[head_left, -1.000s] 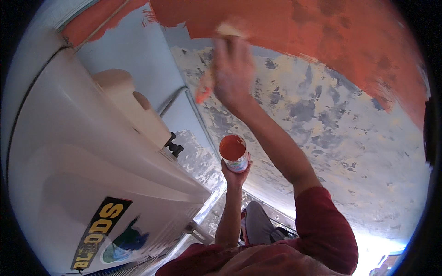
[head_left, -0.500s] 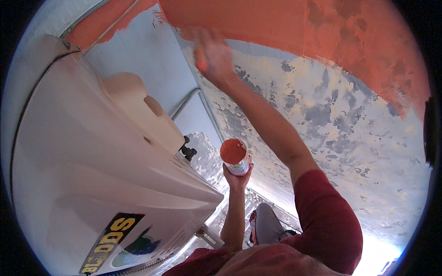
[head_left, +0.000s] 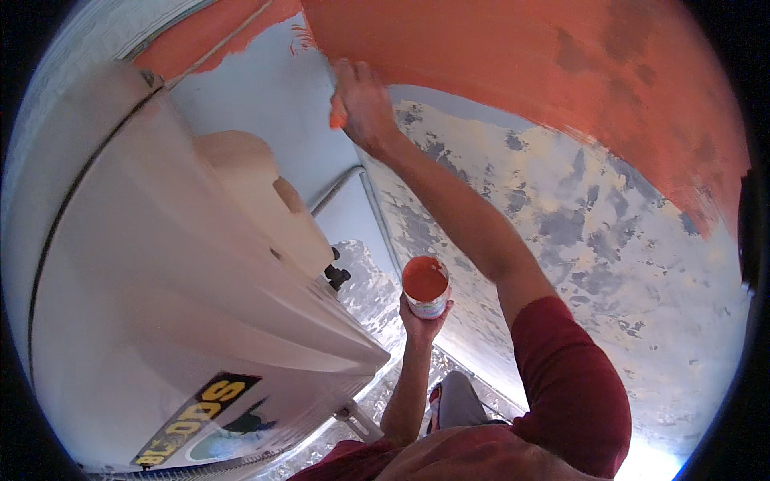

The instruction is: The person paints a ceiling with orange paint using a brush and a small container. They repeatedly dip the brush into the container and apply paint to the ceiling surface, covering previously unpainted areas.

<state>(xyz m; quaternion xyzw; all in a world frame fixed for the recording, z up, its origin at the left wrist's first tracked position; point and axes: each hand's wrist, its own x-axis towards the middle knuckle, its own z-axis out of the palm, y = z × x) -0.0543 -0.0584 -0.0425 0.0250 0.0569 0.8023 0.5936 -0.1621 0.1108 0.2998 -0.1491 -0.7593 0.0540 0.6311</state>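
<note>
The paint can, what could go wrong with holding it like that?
The paint can is open and only the left hand holds it, so a tilt might spill the orange paint. The right hand, with its orange-ended tool, is close to the pale blue wall, so a slip could smear orange there.
</note>
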